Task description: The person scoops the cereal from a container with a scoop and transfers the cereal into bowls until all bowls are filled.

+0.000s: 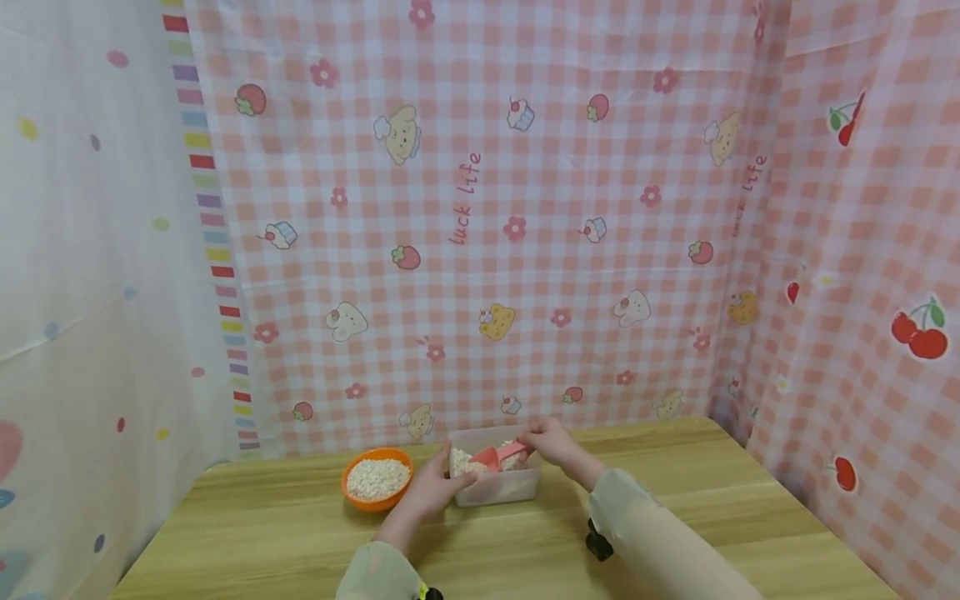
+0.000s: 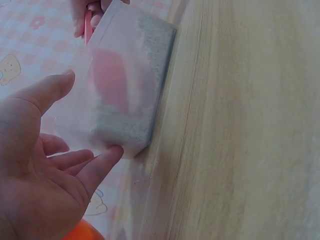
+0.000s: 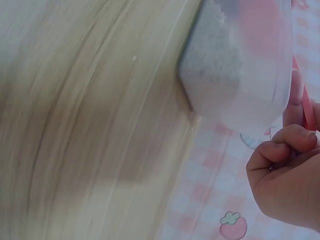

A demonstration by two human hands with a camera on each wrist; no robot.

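Note:
A translucent plastic container (image 1: 498, 492) stands on the table, partly filled with pale flakes that look like oats (image 1: 465, 462). My left hand (image 1: 438, 483) holds its left end, thumb along the front wall and fingers at the end wall, as the left wrist view (image 2: 55, 155) also shows. With curled fingers my right hand (image 1: 551, 440) grips the handle of a pink scoop (image 1: 487, 457) over the container's right end. The scoop's bowl lies inside among the flakes, seen blurred through the wall in the left wrist view. What the bowl holds is hard to tell.
Left of the container, close to my left forearm, an orange bowl (image 1: 375, 504) holds more pale flakes (image 1: 378, 479). The wooden table (image 1: 690, 492) ends at a checked pink cloth (image 1: 465, 333) hung behind it. More cloth hangs at both sides.

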